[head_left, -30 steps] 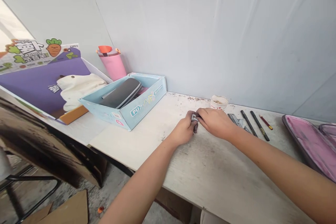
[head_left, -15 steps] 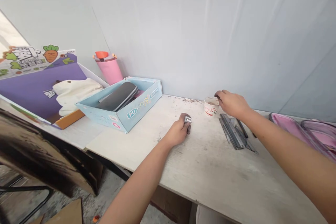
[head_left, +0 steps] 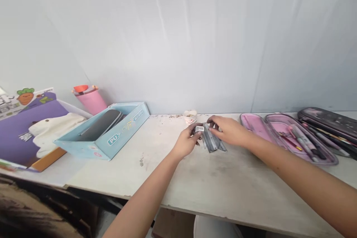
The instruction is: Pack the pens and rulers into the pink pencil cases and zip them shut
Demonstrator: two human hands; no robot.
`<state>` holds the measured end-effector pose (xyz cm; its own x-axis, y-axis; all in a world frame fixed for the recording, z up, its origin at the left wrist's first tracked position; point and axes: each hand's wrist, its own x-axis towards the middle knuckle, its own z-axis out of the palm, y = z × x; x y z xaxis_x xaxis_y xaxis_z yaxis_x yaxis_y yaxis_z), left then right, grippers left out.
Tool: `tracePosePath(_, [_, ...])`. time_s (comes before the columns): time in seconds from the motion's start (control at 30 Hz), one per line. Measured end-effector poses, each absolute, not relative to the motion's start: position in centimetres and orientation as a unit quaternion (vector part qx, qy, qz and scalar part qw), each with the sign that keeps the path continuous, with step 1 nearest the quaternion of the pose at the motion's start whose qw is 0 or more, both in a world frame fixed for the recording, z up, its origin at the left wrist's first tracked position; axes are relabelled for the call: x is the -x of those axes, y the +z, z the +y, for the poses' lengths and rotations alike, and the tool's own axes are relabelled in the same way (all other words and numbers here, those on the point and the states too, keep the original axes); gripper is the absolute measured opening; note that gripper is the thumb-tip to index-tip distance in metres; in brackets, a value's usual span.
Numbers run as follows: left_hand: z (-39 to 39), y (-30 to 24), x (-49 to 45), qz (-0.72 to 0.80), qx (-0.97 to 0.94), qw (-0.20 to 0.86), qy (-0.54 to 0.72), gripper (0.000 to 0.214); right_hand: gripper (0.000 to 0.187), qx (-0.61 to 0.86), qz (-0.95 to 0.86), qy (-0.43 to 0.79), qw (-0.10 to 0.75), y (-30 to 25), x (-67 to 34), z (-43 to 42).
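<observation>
My left hand [head_left: 187, 142] is closed around a small metal pencil sharpener [head_left: 199, 129], pinched between thumb and fingers. Just right of it lies a bundle of grey translucent rulers [head_left: 212, 143] on the table. Over the upper right end of the rulers, my right hand [head_left: 227, 130] has its fingers bent and the thumb apart from them; nothing shows in its grasp. Part of the rulers is hidden beneath that hand. A white paper cup [head_left: 190, 118] with red marks stands behind my left hand, close to the wall.
At right lie an open pink pencil case [head_left: 258, 125] with pens and a black pencil case [head_left: 327, 116]. To the left are a light blue box [head_left: 122, 137] holding a grey case [head_left: 102, 124], a pink container [head_left: 93, 102], and a purple display box [head_left: 16, 130] with a white cloth item.
My right hand has left the paper cup and come to the rulers. My left hand has moved beside them with the sharpener. The view has turned right, showing more of the pencil cases.
</observation>
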<state>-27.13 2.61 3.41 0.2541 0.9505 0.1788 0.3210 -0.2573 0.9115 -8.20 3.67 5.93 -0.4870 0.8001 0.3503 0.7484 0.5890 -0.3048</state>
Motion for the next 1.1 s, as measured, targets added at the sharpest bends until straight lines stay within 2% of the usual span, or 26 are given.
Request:
tracePosePath(0.2, [3.4,5.4,16.8,0.376,-0.714,0.451,0.381,0.04,0.026,0.488,-0.813,0.086,0.305,6.0,0.2,1.9])
tracePosePath(0.37, [5.7,4.5,7.9,0.332,-0.752,0.463,0.331,0.039,0.02,0.546,-0.762,0.088,0.337,5.3,-8.6,2.5])
tracePosePath(0.5, [8.5,3.2,1.7,0.323,-0.815,0.355,0.323,0.031,0.023,0.592,-0.749,-0.001,0.296,4.2,-14.4,3.8])
tracePosePath(0.67, [12.0,2.4,-3.0,0.364,-0.882,0.118,0.277,0.028,0.025,0.611,-0.748,-0.136,0.22,3.2,-18.1,6.1])
tracePosePath(0.8, [14.1,2.0,-4.3,0.39,-0.898,-0.051,0.195,0.029,0.024,0.6,-0.759,-0.179,0.181,2.7,-18.6,8.5])
tracePosePath(0.9, [15.2,1.4,-4.6,0.42,-0.891,-0.098,0.141,0.028,0.029,0.599,-0.768,-0.161,0.157,2.2,-18.4,10.4])
tracePosePath(1.1, [16.5,0.6,-5.0,0.419,-0.901,-0.083,0.073,0.022,0.027,0.614,-0.777,-0.085,0.114,1.2,-18.3,12.5])
